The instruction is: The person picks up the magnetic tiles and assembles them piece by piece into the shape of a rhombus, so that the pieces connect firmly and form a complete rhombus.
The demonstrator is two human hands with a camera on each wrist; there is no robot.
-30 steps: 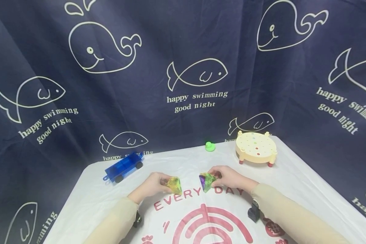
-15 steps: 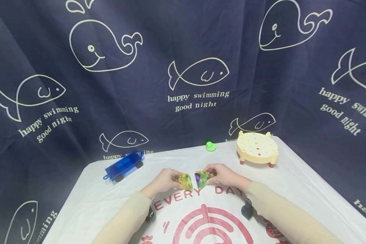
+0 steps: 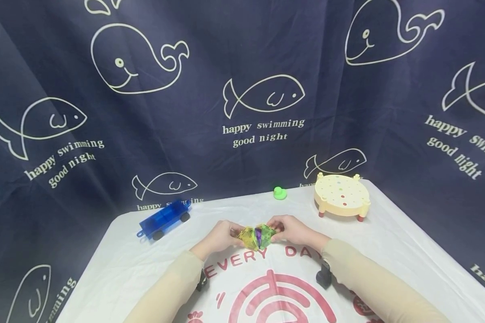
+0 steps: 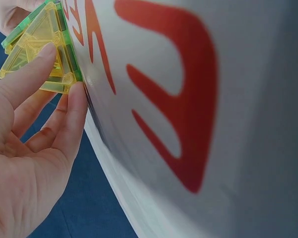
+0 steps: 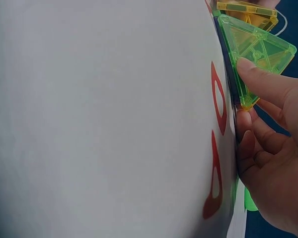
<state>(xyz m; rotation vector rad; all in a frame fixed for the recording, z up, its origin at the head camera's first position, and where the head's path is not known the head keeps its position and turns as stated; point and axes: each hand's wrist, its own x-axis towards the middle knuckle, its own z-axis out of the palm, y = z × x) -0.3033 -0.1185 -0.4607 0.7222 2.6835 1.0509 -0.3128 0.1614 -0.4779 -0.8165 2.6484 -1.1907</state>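
Note:
My left hand (image 3: 222,236) pinches a pyramid of translucent magnetic tiles, whose yellow triangle tile (image 4: 42,47) lies under the thumb in the left wrist view. My right hand (image 3: 291,229) grips a second tile pyramid; its green triangle tile (image 5: 258,49) faces the right wrist camera with the thumb on it. A purple tile (image 3: 258,237) shows between the two pyramids. In the head view the pyramids meet or nearly meet, low over the white table; whether they touch cannot be told. Palms hide the outer sides.
A blue toy wagon (image 3: 164,220) with black wheels sits at the table's left. Along the back edge stand a green toy duck (image 3: 280,193) and a round cream toy table (image 3: 341,195) with red-tipped legs. A dark printed curtain (image 3: 262,45) hangs behind.
Both hands have moved toward each other, the left one rightward and the right one slightly leftward. The gap between the two tile pyramids has closed almost fully.

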